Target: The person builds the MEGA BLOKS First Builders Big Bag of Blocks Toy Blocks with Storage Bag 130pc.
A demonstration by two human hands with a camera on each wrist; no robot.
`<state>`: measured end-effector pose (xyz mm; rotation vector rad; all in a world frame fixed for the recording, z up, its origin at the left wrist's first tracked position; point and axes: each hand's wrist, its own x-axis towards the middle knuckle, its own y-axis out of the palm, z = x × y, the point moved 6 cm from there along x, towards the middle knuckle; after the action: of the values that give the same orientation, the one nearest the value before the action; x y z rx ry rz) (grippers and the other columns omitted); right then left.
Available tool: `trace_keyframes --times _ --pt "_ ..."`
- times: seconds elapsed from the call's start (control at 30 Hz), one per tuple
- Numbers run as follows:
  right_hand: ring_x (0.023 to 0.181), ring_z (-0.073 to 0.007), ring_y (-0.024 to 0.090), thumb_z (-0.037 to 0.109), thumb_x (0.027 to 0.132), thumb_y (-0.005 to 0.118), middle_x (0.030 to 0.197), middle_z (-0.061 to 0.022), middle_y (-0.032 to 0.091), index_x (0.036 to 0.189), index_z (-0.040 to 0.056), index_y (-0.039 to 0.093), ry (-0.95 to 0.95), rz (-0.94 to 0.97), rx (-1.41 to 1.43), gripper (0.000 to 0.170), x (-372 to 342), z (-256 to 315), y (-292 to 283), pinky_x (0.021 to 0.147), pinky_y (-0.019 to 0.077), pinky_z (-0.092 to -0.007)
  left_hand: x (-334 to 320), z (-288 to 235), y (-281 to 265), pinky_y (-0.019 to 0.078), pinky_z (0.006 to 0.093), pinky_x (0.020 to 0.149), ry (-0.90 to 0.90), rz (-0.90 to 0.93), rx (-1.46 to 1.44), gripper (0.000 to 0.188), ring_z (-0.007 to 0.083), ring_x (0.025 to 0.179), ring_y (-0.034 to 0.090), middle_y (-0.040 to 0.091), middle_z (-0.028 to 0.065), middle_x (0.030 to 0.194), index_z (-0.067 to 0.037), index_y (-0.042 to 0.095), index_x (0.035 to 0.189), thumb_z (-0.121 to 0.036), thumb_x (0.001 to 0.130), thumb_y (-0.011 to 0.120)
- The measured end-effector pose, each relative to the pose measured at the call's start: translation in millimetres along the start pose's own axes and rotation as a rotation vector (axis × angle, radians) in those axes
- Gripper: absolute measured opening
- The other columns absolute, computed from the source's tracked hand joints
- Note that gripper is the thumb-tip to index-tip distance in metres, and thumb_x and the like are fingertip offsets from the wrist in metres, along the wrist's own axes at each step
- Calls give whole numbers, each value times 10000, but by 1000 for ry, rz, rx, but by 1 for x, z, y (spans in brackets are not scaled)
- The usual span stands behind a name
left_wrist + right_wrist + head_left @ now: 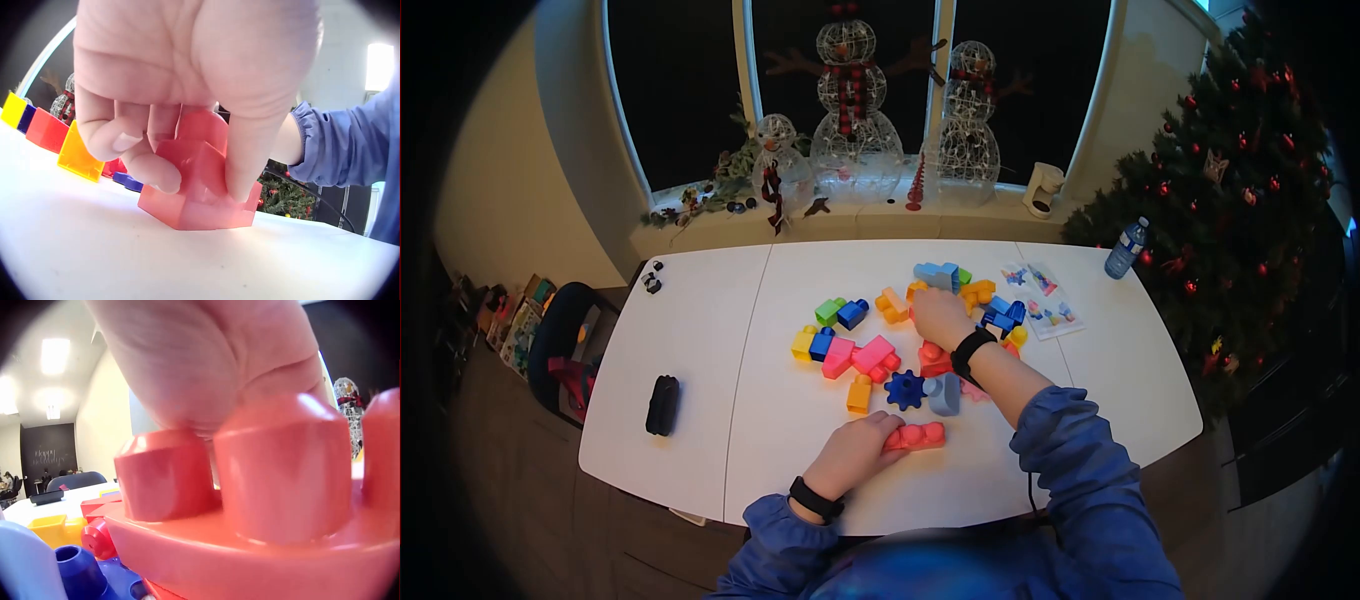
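Near the front edge of the table, my left hand (852, 456) grips the left end of a translucent red-pink block with rounded studs (922, 436). In the left wrist view, the thumb and curled fingers of that hand (194, 81) stand on either side of the block (203, 203), which rests on the tabletop. My right hand (941, 318) reaches over the back of the block pile, beside orange blocks (977, 292); its fingertips are hidden. A red studded block (284, 481) lies close beneath that hand (219, 362) in the right wrist view.
Pink blocks (874, 354), a blue gear (904, 390) and a grey-blue block (943, 394) lie between the hands. Picture cards (1052, 312) and a water bottle (1126, 248) are at the back right. A black case (663, 405) lies on the left.
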<state>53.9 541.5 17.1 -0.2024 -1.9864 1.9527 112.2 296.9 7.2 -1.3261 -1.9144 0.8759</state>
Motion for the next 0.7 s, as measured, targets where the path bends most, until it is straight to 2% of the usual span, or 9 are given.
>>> trace_keyframes --times 0.1,0.2,0.4,0.5,0.63,0.7 --pt "935 -358 750 101 889 638 997 -181 750 1151 39 657 39 0 46 270 9 -5 16 741 608 -478 1 -2 -1 557 445 827 0 2 -5 375 360 964 671 673 141 1058 -67 667 1165 -303 890 764" --pt "966 -361 744 116 885 651 1004 -192 746 1117 34 647 101 6 81 246 10 -6 13 777 604 -482 2 -6 -5 556 444 819 34 -39 -9 390 361 956 668 669 137 1045 -74 674 1165 -332 888 768" --pt "1013 -410 716 195 788 774 1034 -219 730 1121 4 636 90 107 173 408 3 -12 -6 839 595 -460 2 -6 -4 562 440 793 57 -64 2 359 348 954 673 671 122 1034 -96 690 1143 -342 891 760" --pt "996 -408 711 192 750 802 1017 -223 726 1109 -7 649 15 99 207 438 1 -19 -5 844 590 -449 3 -6 -2 565 442 784 56 -63 4 342 344 949 676 675 113 1031 -103 696 1131 -337 891 758" --pt "901 -381 704 191 726 807 956 -209 723 1022 -12 694 -55 -109 435 376 -7 -27 -29 813 583 -422 5 -11 -6 566 444 785 53 -55 16 332 343 944 677 681 109 1027 -103 697 1122 -332 889 760" --pt "849 -362 699 198 718 806 925 -196 720 986 -12 712 -44 -148 640 354 -22 -28 -72 778 576 -415 6 -10 -7 566 444 794 48 -52 18 343 344 948 678 685 114 1031 -97 698 1125 -332 884 765"
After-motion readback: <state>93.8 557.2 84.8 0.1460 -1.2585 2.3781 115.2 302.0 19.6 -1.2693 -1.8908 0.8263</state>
